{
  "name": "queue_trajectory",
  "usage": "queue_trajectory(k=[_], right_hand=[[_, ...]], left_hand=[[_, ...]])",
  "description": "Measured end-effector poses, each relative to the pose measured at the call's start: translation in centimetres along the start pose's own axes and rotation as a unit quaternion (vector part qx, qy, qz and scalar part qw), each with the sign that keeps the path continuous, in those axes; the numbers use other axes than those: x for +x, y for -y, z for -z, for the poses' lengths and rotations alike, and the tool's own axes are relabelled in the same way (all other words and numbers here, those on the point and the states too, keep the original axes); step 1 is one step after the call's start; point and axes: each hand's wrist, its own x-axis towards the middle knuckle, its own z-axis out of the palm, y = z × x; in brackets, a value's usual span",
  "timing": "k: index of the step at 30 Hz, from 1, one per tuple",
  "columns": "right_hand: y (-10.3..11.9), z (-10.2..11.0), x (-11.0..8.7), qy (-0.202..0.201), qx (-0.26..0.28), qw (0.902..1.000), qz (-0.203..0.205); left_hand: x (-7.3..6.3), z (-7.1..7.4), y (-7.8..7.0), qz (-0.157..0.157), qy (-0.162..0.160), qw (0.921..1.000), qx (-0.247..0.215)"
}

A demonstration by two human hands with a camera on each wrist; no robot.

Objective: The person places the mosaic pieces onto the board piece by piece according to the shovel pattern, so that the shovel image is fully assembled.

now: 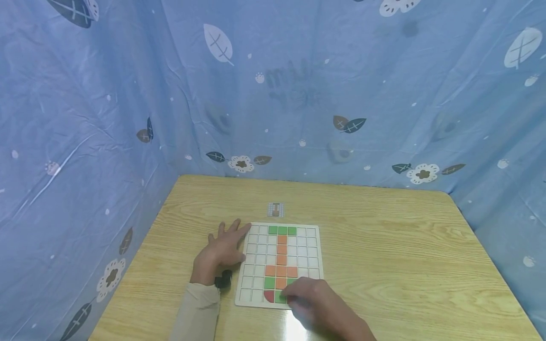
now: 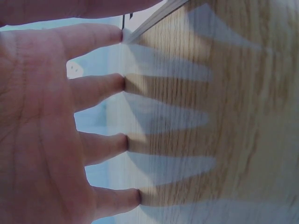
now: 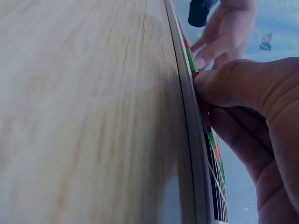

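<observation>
your left hand (image 1: 222, 253) lies spread flat, steadying the grid board (image 1: 256, 289) at lower centre; your right hand (image 1: 317, 300) seems to pinch a tile at its bottom row. seat it squarely, keeping that brace firm.

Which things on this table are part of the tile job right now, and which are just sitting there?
In use:
grid board, flat on the table
coloured tiles set in it, green and orange, one red
left hand, flat beside the board's left edge
right hand, fingers on the bottom row

Lying about:
small pattern card beyond the board
wooden table
blue leaf-print cloth
</observation>
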Motion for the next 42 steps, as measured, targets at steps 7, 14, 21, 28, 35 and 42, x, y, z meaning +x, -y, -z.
queue_trajectory(k=[7, 14, 21, 28, 35, 42], right_hand=[[-0.08, -0.13, -0.02, -0.011, -0.027, 0.9995, 0.012], [-0.13, -0.12, -0.08, -0.02, -0.038, 0.9986, 0.032], [-0.07, -0.33, 0.16, -0.017, -0.035, 0.999, 0.022], [0.23, -0.35, 0.24, -0.02, -0.03, 0.9993, -0.003], [0.19, -0.26, 0.41, -0.01, -0.044, 0.9987, -0.022], [-0.12, -0.29, 0.38, -0.006, -0.06, 0.9982, -0.006]], left_hand=[[0.0, 0.08, -0.03, -0.001, 0.003, 1.0, 0.0], [-0.06, 0.11, -0.05, 0.004, 0.004, 0.9999, -0.01], [0.02, 0.1, 0.05, 0.004, 0.007, 1.0, -0.004], [0.18, -0.01, 0.08, 0.006, 0.009, 0.9999, 0.002], [0.2, -0.04, 0.2, 0.002, 0.009, 1.0, -0.003], [0.28, -0.15, 0.27, -0.003, 0.002, 1.0, 0.001]])
